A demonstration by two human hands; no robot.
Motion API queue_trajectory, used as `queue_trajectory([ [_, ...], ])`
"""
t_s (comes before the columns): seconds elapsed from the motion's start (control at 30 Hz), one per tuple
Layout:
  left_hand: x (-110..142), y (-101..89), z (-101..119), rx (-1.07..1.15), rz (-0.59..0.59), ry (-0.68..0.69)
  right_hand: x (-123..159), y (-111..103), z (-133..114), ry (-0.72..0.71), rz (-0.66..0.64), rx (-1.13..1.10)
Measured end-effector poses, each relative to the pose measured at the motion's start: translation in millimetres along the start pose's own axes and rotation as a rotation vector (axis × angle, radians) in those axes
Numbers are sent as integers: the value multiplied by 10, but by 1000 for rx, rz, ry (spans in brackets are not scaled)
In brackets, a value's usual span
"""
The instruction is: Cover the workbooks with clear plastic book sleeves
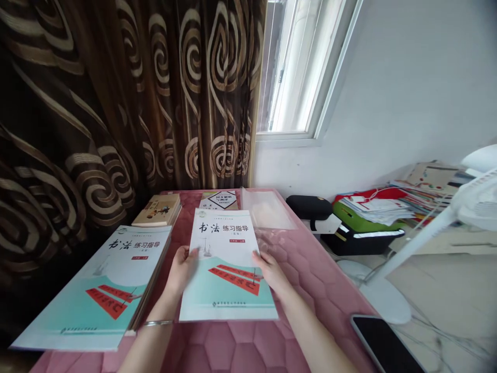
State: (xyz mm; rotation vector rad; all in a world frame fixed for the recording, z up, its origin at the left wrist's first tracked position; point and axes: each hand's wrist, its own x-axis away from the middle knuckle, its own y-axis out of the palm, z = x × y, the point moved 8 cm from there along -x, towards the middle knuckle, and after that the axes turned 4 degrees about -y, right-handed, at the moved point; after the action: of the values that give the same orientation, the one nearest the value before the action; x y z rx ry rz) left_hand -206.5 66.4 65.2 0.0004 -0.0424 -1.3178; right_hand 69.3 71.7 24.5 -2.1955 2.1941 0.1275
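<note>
A white and teal calligraphy workbook (pixel 226 259) with a red banner picture lies flat on the pink quilted table cover (pixel 310 274) in front of me. My left hand (pixel 180 269) grips its left edge, thumb on the cover. My right hand (pixel 272 270) grips its right edge the same way. A thin bracelet (pixel 157 323) circles my left wrist.
A stack topped by an identical workbook (pixel 104 285) lies at left. Behind are a tan book (pixel 157 210), another booklet (pixel 219 200) and a clear plastic sleeve (pixel 267 210). A dark phone (pixel 384 344) lies at the lower right. A white fan (pixel 407 254) and piled papers (pixel 384 204) stand beside the table. Patterned curtains hang behind.
</note>
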Motion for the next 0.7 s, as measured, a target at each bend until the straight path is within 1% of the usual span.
queue_trajectory([
  [0.07, -1, 30, -82, 31, -9, -115, 11, -14, -31, 43, 6, -90],
  [0.17, 32, 98, -182, 98, -54, -215, 53, 8, -35, 136, 8, -255],
  [0.23, 52, 110, -261, 150, -51, -274, 82, 38, -31, 180, -2, -308],
  [0.3, 63, 91, -325, 158, -31, -302, 91, 51, -28, 188, -10, -300],
  [0.4, 90, 69, -389, 112, -49, -317, 67, 30, -24, 141, -16, -190],
  [0.47, 122, 69, -393, 79, -83, -304, 46, 10, -40, 85, -22, -73],
  [0.53, 155, 95, -341, 96, -129, -255, 40, -18, -104, 4, -4, 49],
  [0.63, 193, 164, -175, 184, -208, -125, 77, -80, -312, -157, 78, 231],
  [0.7, 208, 190, -58, 218, -240, -36, 124, -121, -457, -246, 131, 352],
])
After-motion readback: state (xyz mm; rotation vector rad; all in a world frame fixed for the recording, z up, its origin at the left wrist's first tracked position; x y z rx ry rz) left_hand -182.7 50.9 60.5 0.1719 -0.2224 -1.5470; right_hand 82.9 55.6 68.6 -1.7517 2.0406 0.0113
